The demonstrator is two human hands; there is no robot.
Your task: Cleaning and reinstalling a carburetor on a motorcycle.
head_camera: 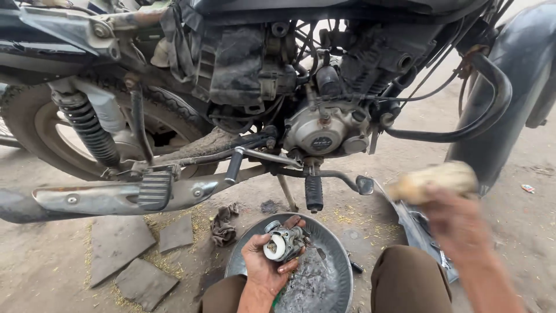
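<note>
One motorcycle (243, 87) is standing across the frame, with three flat stones (136, 255) lying below its exhaust (104, 197). One carburettor (282, 243) is lying over one metal basin (339, 272), its long axis pointing up and right; the left hand (263, 264) is curling partly closed around it. The right hand (457, 223), blurred, is gripping one tan brush (434, 181).

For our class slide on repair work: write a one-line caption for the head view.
Left hand holds a carburettor over a metal basin beside a motorcycle.
</note>
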